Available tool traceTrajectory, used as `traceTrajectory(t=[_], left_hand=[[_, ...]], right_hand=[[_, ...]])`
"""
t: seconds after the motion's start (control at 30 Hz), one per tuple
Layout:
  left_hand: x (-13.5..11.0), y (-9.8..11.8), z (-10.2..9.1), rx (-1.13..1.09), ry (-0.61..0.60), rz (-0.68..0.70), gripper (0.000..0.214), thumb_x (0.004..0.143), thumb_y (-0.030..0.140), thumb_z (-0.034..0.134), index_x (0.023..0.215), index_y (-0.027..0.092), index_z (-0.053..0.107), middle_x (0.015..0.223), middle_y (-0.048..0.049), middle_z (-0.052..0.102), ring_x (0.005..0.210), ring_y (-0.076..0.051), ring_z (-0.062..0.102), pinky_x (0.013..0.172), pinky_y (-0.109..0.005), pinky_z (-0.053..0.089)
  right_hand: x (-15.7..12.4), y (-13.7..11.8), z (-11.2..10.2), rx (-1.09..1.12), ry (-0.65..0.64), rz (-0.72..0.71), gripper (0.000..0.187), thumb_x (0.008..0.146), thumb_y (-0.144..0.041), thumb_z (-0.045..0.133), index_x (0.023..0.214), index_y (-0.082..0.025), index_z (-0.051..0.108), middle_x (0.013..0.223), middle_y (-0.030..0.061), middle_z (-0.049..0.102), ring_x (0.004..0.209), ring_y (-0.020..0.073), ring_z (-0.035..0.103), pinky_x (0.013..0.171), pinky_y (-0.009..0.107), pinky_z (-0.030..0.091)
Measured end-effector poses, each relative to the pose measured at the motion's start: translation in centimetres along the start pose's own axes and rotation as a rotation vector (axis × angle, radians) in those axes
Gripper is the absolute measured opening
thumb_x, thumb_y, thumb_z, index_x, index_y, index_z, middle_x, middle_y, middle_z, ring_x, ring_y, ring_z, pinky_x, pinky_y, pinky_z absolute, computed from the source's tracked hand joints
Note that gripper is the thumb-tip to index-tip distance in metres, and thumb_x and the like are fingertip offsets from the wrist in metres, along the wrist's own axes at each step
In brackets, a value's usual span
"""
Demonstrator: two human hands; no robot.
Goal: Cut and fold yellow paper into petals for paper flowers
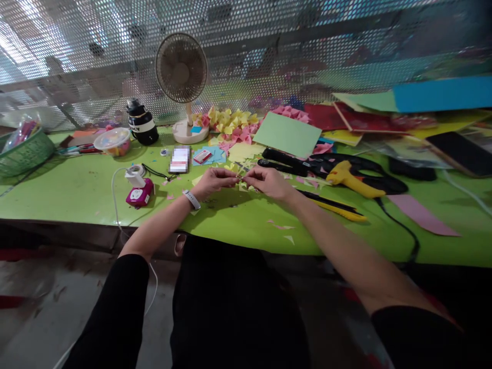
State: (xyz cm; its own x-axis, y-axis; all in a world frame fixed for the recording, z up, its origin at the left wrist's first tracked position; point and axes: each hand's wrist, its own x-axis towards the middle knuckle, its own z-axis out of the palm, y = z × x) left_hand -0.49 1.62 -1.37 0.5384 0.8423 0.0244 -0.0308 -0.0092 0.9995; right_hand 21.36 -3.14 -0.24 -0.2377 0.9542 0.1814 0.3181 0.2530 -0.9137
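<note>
Over the middle of the green table (88, 200), my left hand (217, 182) and my right hand (269, 183) meet fingertip to fingertip. Both are pinched closed around something tiny, too small to make out. Yellow paper scraps lie under and around the fingers. Just behind the hands are a sheet of pale yellow paper (244, 152) and blue paper pieces (219, 155) with a small red-and-white box (202, 156) on them. A heap of folded yellow paper pieces (228, 122) and pink ones (246, 134) sits farther back.
Right of my hands lie a yellow-and-black cutter (338, 206), a yellow glue gun (355, 180), black-handled tools (284, 161) and a dark phone (459, 154). A fan (182, 69), a black bottle (142, 123), a lidded tub (113, 141) and a magenta power adapter (140, 195) stand left.
</note>
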Motion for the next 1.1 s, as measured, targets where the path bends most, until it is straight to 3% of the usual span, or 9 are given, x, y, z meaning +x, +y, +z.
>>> traceTrajectory(t=[0.47,0.7,0.87,1.1], left_hand=[[0.0,-0.2,0.3,0.042,0.019,0.097,0.037,0.067,0.043,0.088,0.087,0.013,0.079,0.08,-0.0061,0.075,0.07,-0.01,0.067,0.071,-0.026,0.054],[0.0,-0.1,0.8,0.0,0.007,0.106,0.039,0.065,0.046,0.088,0.083,0.013,0.077,0.076,-0.0034,0.073,0.066,-0.008,0.063,0.072,-0.026,0.053],[-0.1,0.1,1.1,-0.026,0.012,0.083,0.042,0.061,0.047,0.09,0.082,0.013,0.077,0.077,-0.0034,0.073,0.069,-0.009,0.063,0.073,-0.026,0.053],[0.1,-0.5,1.1,-0.037,0.073,0.109,0.04,0.061,0.048,0.089,0.077,0.014,0.074,0.076,-0.0019,0.071,0.071,-0.01,0.061,0.074,-0.027,0.049]], right_hand=[[0.1,0.3,0.2,0.049,-0.048,-0.024,0.049,0.073,-0.064,0.076,0.083,-0.017,0.07,0.068,0.0032,0.066,0.053,0.0112,0.046,0.053,0.028,0.033],[0.3,1.2,0.1,0.06,-0.091,-0.071,0.042,0.076,-0.059,0.076,0.087,-0.018,0.073,0.073,0.0049,0.07,0.064,0.0155,0.057,0.062,0.031,0.042],[0.5,1.5,0.0,0.083,-0.121,-0.073,0.041,0.077,-0.059,0.075,0.084,-0.019,0.073,0.072,0.0041,0.069,0.065,0.016,0.058,0.063,0.032,0.043],[0.1,0.7,0.3,0.14,-0.137,0.011,0.04,0.078,-0.055,0.076,0.092,-0.018,0.072,0.07,0.0011,0.067,0.052,0.0095,0.048,0.05,0.026,0.038]])
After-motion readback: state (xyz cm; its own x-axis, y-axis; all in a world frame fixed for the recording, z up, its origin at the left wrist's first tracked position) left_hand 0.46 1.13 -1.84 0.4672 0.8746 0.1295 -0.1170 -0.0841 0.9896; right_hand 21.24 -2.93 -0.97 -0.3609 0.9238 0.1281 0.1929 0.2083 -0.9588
